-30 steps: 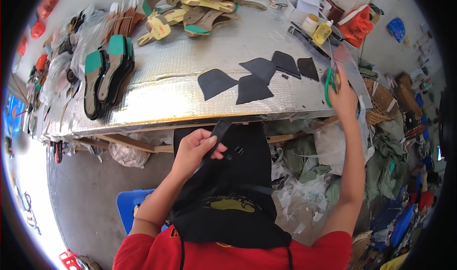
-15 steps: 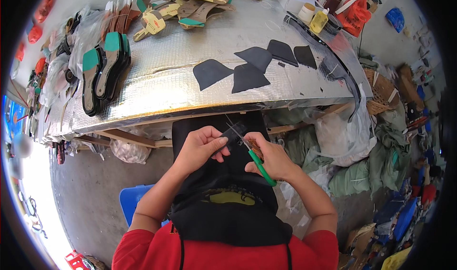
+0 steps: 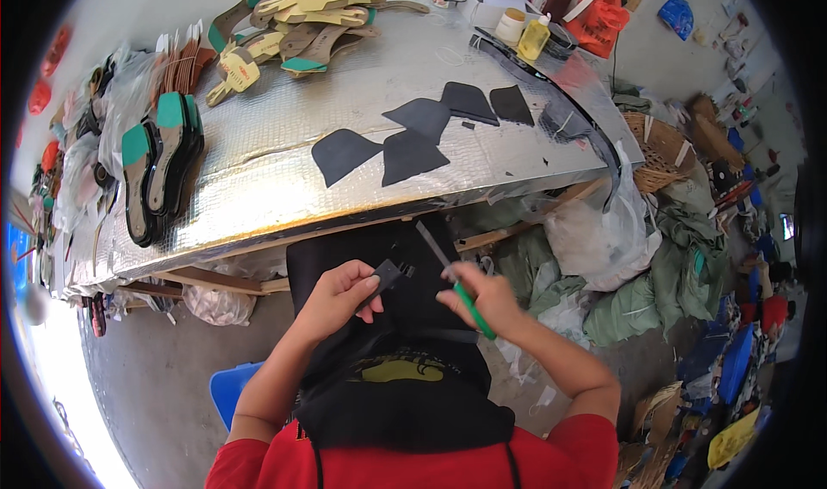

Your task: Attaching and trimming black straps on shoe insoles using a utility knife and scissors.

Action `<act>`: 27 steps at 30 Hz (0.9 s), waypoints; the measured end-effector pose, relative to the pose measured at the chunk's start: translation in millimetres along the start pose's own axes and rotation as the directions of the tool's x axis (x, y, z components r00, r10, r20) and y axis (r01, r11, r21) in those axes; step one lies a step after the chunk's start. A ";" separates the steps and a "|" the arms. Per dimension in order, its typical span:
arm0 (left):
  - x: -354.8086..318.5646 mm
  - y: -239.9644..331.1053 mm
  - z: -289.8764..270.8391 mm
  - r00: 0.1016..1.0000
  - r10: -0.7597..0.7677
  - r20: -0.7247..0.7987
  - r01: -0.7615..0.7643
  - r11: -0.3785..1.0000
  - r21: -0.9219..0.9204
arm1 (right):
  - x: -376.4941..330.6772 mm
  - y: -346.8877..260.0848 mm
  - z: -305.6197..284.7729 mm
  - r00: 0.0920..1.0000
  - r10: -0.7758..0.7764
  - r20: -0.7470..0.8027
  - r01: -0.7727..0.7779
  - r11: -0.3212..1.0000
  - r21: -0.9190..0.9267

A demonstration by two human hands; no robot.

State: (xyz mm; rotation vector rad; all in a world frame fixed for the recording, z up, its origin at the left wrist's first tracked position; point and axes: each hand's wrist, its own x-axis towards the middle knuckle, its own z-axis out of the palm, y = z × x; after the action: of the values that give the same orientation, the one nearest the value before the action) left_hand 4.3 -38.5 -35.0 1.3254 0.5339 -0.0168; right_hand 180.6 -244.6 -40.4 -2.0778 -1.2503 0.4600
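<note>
Between the thumb and fingers of my left hand [image 3: 340, 297] is a small black piece of material [image 3: 388, 280], its right end cut into narrow strips. My right hand [image 3: 485, 299] grips green-handled scissors [image 3: 438, 246], whose blades point up and to the left, apart from the piece. The blades look closed together. Both hands are over my black apron [image 3: 413, 398], just in front of the table. Several flat dark curved pieces [image 3: 413, 158] lie on the silver-covered tabletop [image 3: 267, 166] beyond the hands.
Green-topped insoles [image 3: 162, 170] stand stacked at the table's left. Yellow and brown sole-shaped pieces [image 3: 310, 15] are piled at the back. A yellow bottle [image 3: 533, 37] and red bag [image 3: 597, 24] are at the back right. Below the right edge hangs a clear plastic bag [image 3: 599, 243].
The scissors have come away from the black piece, moving right, and their blades have closed. My left hand has lowered slightly with the piece. The whole view has shifted and tilted.
</note>
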 end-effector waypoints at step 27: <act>21.7 50.6 19.1 0.890 0.378 -0.254 -0.448 0.824 -0.346 | 78.0 -73.5 15.4 0.968 -0.075 -0.241 0.217 0.736 0.641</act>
State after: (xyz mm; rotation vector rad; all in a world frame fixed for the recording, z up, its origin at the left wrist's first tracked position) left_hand 46.0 -36.7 5.7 1.0206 0.3583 0.5517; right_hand 161.7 -146.9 2.3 -1.3609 -0.9325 0.5159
